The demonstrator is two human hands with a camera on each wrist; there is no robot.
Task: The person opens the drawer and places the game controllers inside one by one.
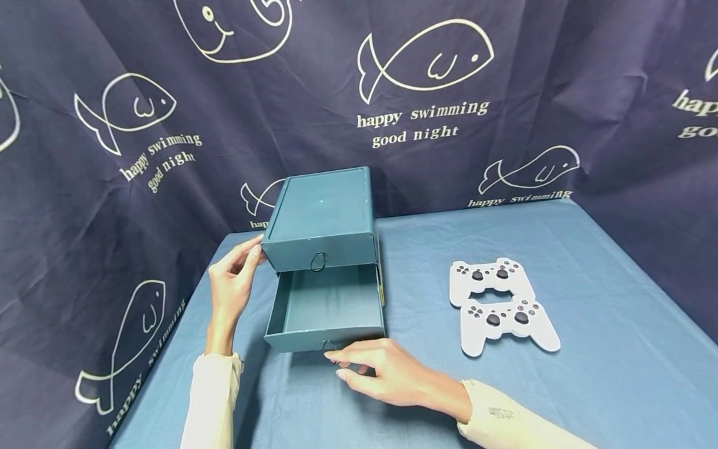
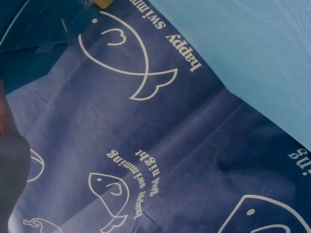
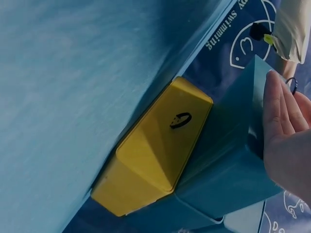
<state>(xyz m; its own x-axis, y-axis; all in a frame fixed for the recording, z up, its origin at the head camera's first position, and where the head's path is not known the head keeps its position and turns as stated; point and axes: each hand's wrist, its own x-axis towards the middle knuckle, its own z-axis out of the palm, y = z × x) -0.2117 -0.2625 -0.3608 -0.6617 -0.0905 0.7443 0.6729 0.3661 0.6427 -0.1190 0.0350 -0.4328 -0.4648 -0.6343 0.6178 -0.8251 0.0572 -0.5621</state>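
Note:
A teal drawer cabinet (image 1: pixel 320 202) stands on the table, its top drawer closed and the teal drawer (image 1: pixel 331 302) below it pulled well out, with nothing inside. My left hand (image 1: pixel 231 284) touches the cabinet's upper left side near the front corner, thumb and fingertips against it. At the front of the pulled-out drawer, my right hand (image 1: pixel 392 374) has its index finger and thumb at the dark ring pull (image 3: pixel 292 85), which shows between them. In the left wrist view only a sliver of the left hand (image 2: pixel 12 165) shows beside the cabinet.
Under the pulled-out drawer is a closed yellow drawer (image 3: pixel 163 141) with its own black ring. Two white game controllers (image 1: pixel 490 280) lie on the blue table cloth (image 1: pixel 606 299), one in front of the other. A dark fish-print curtain (image 1: pixel 314 125) hangs behind and beside the table.

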